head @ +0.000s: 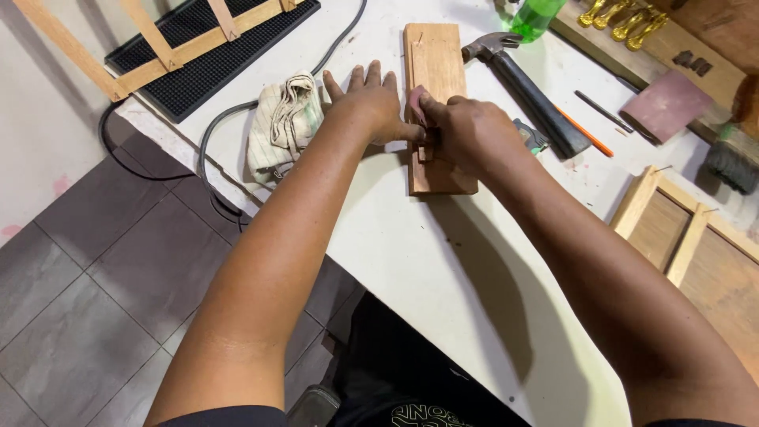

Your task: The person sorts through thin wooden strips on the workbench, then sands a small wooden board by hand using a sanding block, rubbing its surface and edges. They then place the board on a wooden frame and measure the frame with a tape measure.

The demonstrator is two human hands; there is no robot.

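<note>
You are pressing your left hand [370,101], fingers spread flat, beside the wooden board [436,95] lying on the white table [411,245], while your right hand [468,133] is pinching a small piece against it.

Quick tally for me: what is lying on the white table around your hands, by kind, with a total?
Wooden block, under both hands: 1
Sanding piece, pinkish, in the right hand, with the left hand beside it: 1
Hammer: 1
Folded cloth: 1
Orange pencil: 1
Green bottle: 1
Sandpaper sheet: 1
Brush: 1
Total: 8
</note>
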